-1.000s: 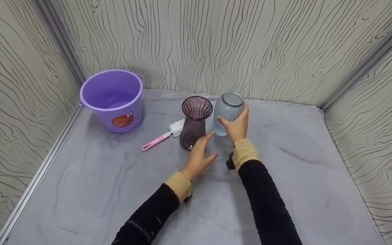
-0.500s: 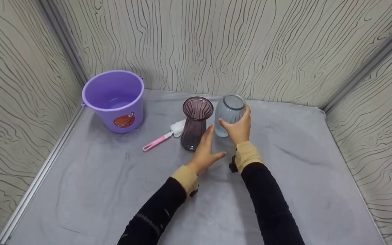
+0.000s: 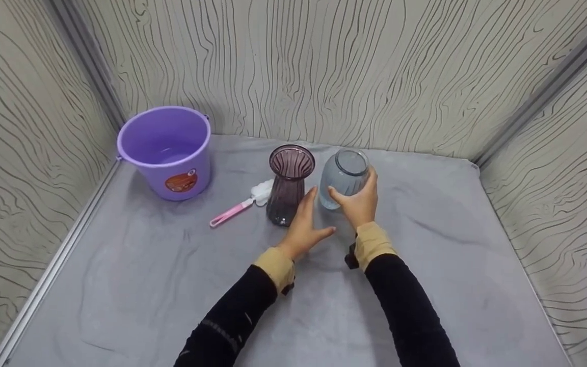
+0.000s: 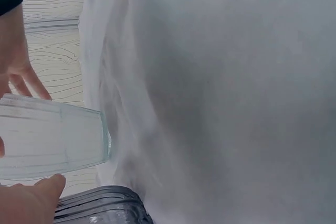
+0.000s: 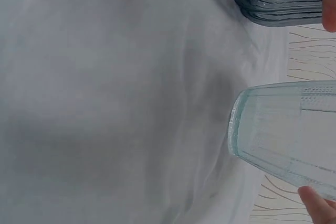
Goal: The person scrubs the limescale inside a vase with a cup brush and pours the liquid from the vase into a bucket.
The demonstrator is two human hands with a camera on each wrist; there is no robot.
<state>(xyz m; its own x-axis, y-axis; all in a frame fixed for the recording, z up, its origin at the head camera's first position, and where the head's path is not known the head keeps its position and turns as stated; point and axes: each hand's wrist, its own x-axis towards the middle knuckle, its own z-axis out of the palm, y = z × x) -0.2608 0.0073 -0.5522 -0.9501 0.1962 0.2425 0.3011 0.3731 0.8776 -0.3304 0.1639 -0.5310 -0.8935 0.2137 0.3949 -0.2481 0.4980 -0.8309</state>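
Observation:
In the head view my right hand [image 3: 363, 203] grips the side of a pale blue glass vase [image 3: 335, 179], thumb on its left and fingers round its right. The vase leans slightly toward me; its lower end [image 5: 244, 124] shows close over the cloth in the right wrist view. My left hand [image 3: 303, 232] has its thumb and fingers spread apart with nothing between them, just left of the blue vase. Behind its fingers stands an upright purple fluted glass vase [image 3: 286, 196] with a flared rim. A pink-handled brush [image 3: 231, 213] lies left of it, its white head partly hidden by that vase.
A purple bucket [image 3: 174, 171] with a red-brown label stands at the back left. Grey cloth [image 3: 145, 285] covers the table. Wood-grain patterned walls [image 3: 293, 71] close in the back and both sides.
My right hand has drawn the blue vase a little toward me and tipped it slightly my way. My left hand has shifted right, off the front of the purple vase, toward the blue one.

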